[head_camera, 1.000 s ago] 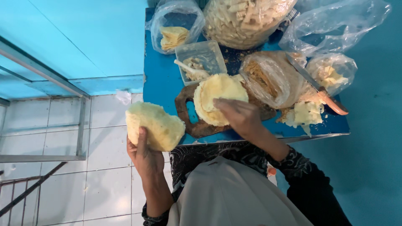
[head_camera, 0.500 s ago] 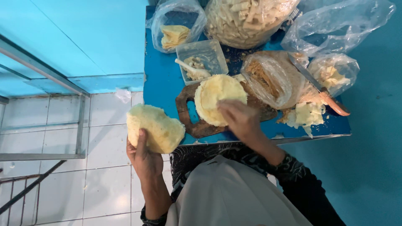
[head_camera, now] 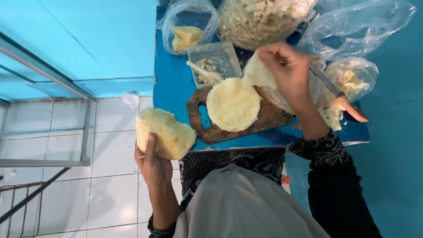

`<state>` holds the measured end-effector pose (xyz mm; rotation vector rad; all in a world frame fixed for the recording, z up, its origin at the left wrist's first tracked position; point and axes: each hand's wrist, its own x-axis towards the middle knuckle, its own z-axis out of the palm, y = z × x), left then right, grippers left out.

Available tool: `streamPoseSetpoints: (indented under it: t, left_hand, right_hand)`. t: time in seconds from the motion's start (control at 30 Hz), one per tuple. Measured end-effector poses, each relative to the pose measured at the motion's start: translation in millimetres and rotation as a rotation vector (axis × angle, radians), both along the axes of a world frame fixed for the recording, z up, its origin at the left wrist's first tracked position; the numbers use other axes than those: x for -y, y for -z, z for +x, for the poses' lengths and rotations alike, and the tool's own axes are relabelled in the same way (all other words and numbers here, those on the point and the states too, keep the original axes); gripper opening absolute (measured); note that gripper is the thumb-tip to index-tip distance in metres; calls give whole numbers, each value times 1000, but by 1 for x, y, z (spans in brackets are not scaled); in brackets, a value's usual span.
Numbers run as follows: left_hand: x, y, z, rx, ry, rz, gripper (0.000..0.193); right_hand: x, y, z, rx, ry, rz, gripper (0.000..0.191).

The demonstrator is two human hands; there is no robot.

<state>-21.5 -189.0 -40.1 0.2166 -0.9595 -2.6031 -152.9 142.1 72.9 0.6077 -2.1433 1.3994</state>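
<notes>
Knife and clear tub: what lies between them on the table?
Head view: the right hand, lifting a thin sheet, lies between the knife and tub.

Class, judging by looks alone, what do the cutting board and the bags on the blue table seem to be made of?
Cutting board: likely wood, dark brown, matte and worn, with a cut-out handle slot. Bags: thin clear plastic film, glossy and crinkled, contents visible through them.

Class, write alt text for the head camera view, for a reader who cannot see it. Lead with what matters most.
Seen from above, a person's right hand peels one thin pale round sheet off a stack of sheets on a wooden board, while the left hand holds a folded bundle of sheets beside the blue table. Plastic bags, a clear tub and a knife lie behind.
</notes>
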Motion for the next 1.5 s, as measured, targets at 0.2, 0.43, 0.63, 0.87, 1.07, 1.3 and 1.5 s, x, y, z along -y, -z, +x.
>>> streamPoseSetpoints:
  t: [0.2, 0.43, 0.63, 0.87, 1.07, 1.3, 1.5]
  left_hand:
    - [3, 1, 1, 3, 5, -2, 38]
    - [4, 5, 2, 27, 8, -2, 37]
    - [3, 13, 2, 36, 19, 21, 34]
    - [3, 12, 3, 55, 24, 16, 34]
    - [3, 14, 0, 37, 31, 20, 33]
    - [3, 18, 0, 63, 32, 15, 32]
    - [7, 14, 0, 46, 45, 10, 34]
  right_hand:
    - [48, 23, 65, -414, 17, 848, 29]
    - [61, 52, 84, -415, 17, 847, 28]
    - [63, 58, 84, -256, 104, 785, 19]
    - [67, 51, 77, -389, 81, 896, 21]
    - [67, 54, 77, -316, 37, 821, 28]
    - [64, 59, 82, -258, 88, 887, 23]
    - [72, 53, 81, -402, 144, 1051, 46]
